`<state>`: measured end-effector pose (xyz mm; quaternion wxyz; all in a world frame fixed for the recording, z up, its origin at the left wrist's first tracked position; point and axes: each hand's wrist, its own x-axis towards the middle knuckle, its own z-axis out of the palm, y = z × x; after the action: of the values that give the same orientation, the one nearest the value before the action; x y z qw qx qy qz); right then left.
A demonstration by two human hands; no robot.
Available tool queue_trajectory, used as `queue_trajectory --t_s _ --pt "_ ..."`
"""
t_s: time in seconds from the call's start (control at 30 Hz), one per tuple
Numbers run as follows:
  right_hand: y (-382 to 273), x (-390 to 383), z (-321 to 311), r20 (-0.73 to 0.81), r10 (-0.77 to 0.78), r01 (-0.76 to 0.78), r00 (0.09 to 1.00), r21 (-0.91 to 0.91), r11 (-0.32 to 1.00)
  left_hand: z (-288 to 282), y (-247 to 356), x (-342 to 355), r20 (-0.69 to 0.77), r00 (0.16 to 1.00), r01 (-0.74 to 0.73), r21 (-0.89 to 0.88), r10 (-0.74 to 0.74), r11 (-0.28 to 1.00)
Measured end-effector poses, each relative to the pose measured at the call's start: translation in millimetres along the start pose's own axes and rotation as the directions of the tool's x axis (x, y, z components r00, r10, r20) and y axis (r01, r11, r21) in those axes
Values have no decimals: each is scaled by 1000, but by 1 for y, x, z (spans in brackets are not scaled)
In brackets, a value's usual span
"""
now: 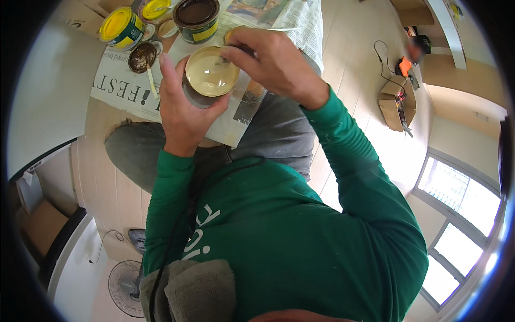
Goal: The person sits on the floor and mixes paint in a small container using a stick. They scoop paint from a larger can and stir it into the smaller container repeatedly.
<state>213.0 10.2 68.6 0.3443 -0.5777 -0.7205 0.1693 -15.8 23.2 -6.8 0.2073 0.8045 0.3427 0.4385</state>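
Cans stand at upper left, and we find the opening done on at least one: right of the yellow-topped can (129, 36), the dark brown can (198, 34) is lidless. A brown-smeared lid (140, 58) lies by a pale stick (152, 81) on the newspaper (113, 70). The left hand (185, 114) cups the cream bowl (193, 79) over the newspaper, on the lap side of the cans. The right hand (280, 61) is pinched narrow at the bowl's right rim; whether it grips a tool we cannot tell. Pale, glossy liquid shows in the bowl, with a greyish patch near the right fingertips, so we judge the work under way and unfinished. Further out we record a white panel (51, 94), a fan (126, 287) and, far right, a box (387, 111) of tools. In our judgement, the close-set cans most restrict reach.
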Motion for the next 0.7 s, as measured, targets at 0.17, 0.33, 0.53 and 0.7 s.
queue_trajectory --t_s 0.17,0.33,0.53,0.7 --pt "3 -2 -9 -21 47 -49 999 -90 995 4 -2 0 -56 998 -37 -16 36 999" --pt "2 9 10 -119 -30 24 992 -59 998 4 -2 -1 -53 998 -14 -29 12 999" --pt "4 -3 1 -13 15 -15 1000 -26 1000 0 2 1 18 999 39 -3 -39 999" --pt "2 -4 -2 -89 88 -93 992 -57 994 -2 3 1 32 997 70 -19 -69 997"
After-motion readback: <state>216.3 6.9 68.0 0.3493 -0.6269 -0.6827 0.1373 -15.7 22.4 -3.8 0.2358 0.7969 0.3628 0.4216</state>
